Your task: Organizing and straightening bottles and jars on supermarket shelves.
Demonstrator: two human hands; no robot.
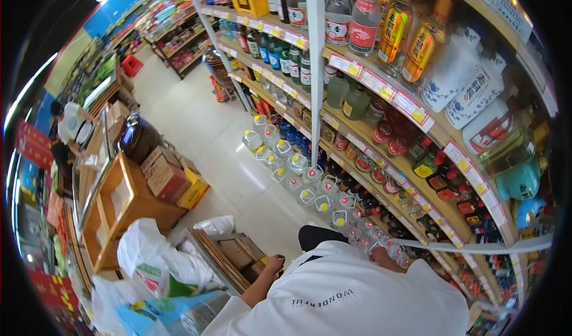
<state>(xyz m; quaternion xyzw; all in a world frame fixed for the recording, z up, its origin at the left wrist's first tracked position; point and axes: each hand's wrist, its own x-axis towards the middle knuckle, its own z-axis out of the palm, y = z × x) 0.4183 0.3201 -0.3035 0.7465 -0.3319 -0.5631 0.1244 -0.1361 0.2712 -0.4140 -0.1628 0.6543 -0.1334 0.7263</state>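
Observation:
My left hand [274, 263] hangs beside my white shirt, its fingers curled, close to a cart or bin of flattened cardboard [239, 252]. Whether it holds anything cannot be made out. On the other side, my right hand [380, 254] is low, partly behind the shirt, next to large clear plastic jugs [324, 203] with red and yellow caps. Its fingers are too small to read, and no grip on a jug shows. The jugs stand in rows on the floor along the shelves. Glass bottles [392, 34] and white ceramic bottles [473, 94] fill the upper shelf [380, 86].
White plastic sacks [152, 251] lie at my left, before a wooden display stand [105, 215] and cardboard boxes [164, 174]. A tiled aisle [214, 135] runs between stand and shelving. A white upright post [315, 68] divides the shelves. Another person [71, 123] is at the far left.

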